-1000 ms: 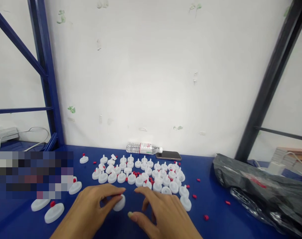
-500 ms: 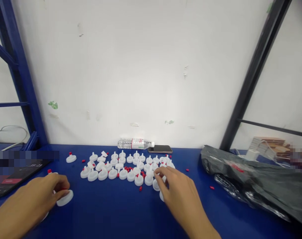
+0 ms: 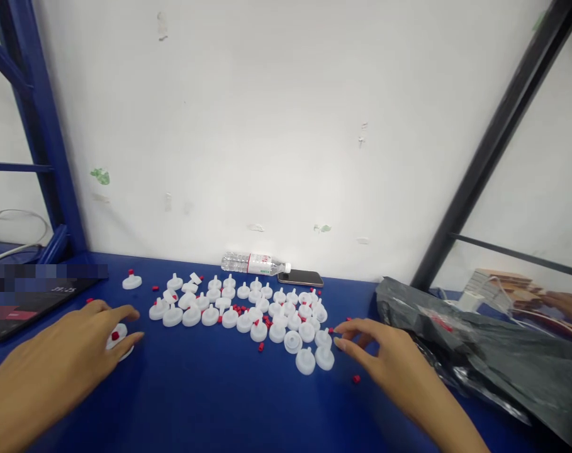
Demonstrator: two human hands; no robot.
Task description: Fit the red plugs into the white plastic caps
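we see a white cap [image 3: 122, 329] partly hidden behind the left hand [image 3: 85, 336] and a grey bag [image 3: 498, 358] cut by the right edge.

From where I stand, a clear plastic bottle [image 3: 255, 263] lies on its side along the back of the blue table [image 3: 210, 396], its white cap near a dark phone [image 3: 307, 277] lying flat. Behind them rises a white wall [image 3: 248, 126], marked with a green patch [image 3: 101, 177]. A blue post [image 3: 40, 107] stands at the left, a white cable [image 3: 39, 216] curving beside it. Over at the right, a crumpled dark grey plastic bag [image 3: 493, 352] sprawls near a slanting dark post [image 3: 488, 151].
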